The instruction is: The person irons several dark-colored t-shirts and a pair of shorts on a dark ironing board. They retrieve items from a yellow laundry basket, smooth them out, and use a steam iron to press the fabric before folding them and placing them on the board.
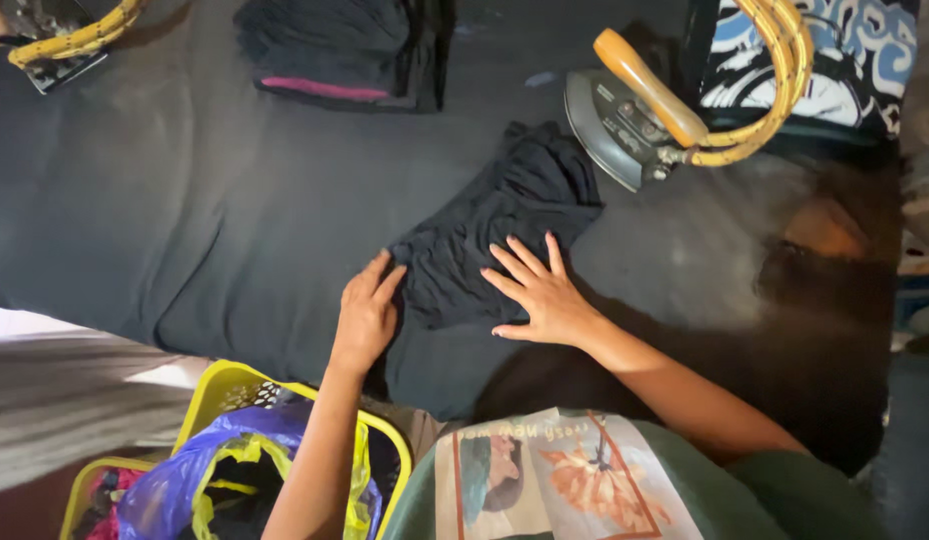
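Two bare hands flatten a small dark garment on a dark-covered ironing surface

The dark garment (495, 225) lies crumpled on the dark cover (185, 200); the left hand (365, 315) rests flat at its lower left edge, fingers together, and the right hand (540, 290) presses on its lower right part, fingers spread, neither gripping. Just beyond the garment's upper right stands an iron (635, 115) with a wooden handle and yellow cord; folded dark clothes (335, 50) lie further up, a yellow basket (225, 385) below

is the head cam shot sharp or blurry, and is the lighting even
Head view: mostly sharp on both hands, the left hand and right hand flat on the crumpled dark cloth; light is dim and uneven, with a pale sheen on the black board cover, a dark lower right corner, and a bright iron handle.
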